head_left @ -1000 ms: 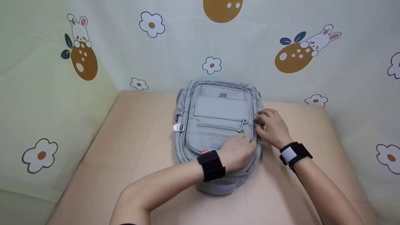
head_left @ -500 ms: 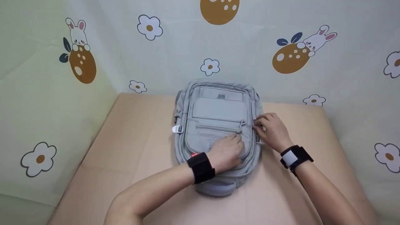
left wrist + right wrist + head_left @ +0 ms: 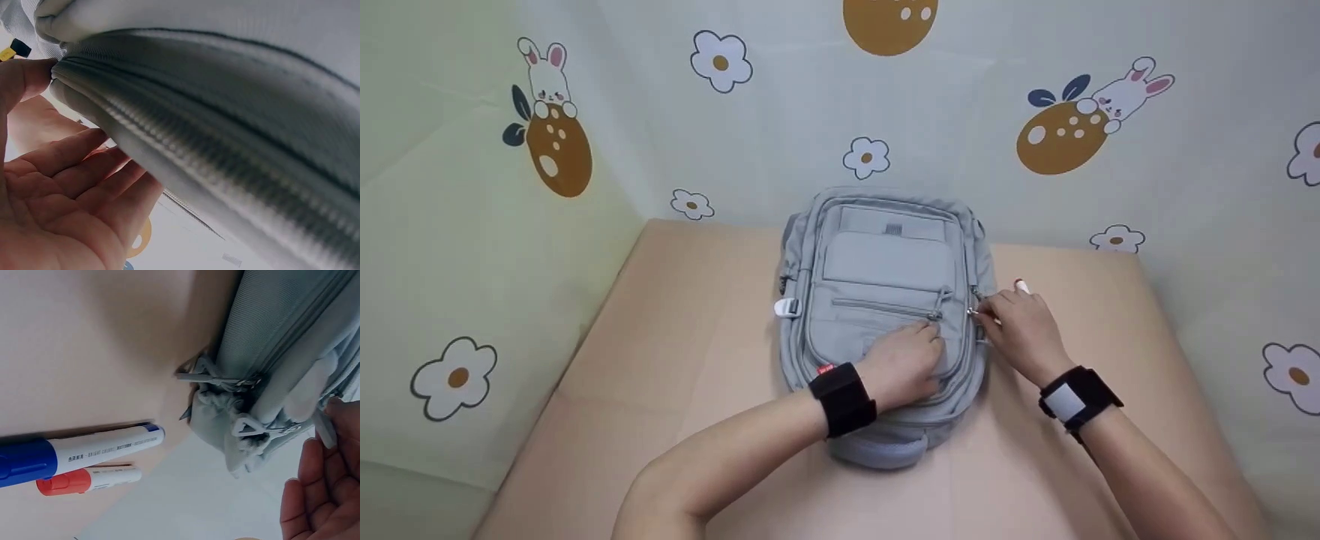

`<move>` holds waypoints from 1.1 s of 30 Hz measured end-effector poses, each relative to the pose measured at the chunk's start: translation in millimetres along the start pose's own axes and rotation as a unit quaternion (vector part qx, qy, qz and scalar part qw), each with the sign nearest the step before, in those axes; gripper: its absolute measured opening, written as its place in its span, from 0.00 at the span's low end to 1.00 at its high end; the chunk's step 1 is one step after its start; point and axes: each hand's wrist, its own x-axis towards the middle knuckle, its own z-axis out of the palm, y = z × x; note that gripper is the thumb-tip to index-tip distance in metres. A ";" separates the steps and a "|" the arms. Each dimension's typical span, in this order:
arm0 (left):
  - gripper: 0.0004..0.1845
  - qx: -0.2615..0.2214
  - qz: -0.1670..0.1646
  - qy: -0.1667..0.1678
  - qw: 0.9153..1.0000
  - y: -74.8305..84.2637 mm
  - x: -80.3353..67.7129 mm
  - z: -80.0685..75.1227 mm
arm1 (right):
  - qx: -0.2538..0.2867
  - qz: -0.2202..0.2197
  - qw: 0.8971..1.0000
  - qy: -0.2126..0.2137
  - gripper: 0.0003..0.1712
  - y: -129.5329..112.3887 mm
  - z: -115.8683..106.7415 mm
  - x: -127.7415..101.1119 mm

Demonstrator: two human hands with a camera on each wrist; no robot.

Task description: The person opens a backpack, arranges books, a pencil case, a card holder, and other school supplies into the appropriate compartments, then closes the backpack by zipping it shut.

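A grey backpack (image 3: 889, 259) lies on its back on the table, its front panel facing up. My left hand (image 3: 901, 365) rests on the lower part of that panel. In the left wrist view its thumb (image 3: 36, 77) and fingers hold the bag's zippered edge (image 3: 185, 135) from both sides. At the bag's right side my right hand (image 3: 1024, 330) pinches a zipper pull (image 3: 325, 429) between thumb and forefinger. Two more zipper pulls with cord loops (image 3: 250, 426) hang close by in the right wrist view. The far fingertips of the left hand are hidden from the head camera.
On the table right of the bag lie a blue-capped marker (image 3: 104, 449) and a red-capped marker (image 3: 90, 480). A white buckle (image 3: 786, 307) sticks out at the bag's left side. Patterned cloth (image 3: 780, 127) hangs behind the table (image 3: 697, 300).
My right hand has moved down along the bag's right side, and a red-tipped marker now shows beyond it. My left hand shifted left across the front panel, then stayed there.
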 end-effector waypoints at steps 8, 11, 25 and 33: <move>0.31 0.004 0.005 0.003 1.000 0.1 -0.2 -0.5 | 0.005 0.017 0.999 -0.041 0.06 -18.4 -11.1 -10.7; 0.31 0.007 0.007 0.006 1.000 0.3 -0.4 -0.7 | 0.015 0.019 0.999 -0.043 0.06 -20.8 -11.8 -12.5; 0.21 0.029 0.028 0.038 0.998 -4.5 -22.9 -4.0 | 0.030 0.026 0.999 0.000 0.06 -20.6 -4.4 -13.4; 0.06 0.024 0.035 0.101 0.994 -23.7 -47.4 1.2 | 0.029 0.030 0.999 0.008 0.06 -19.7 -5.3 -15.7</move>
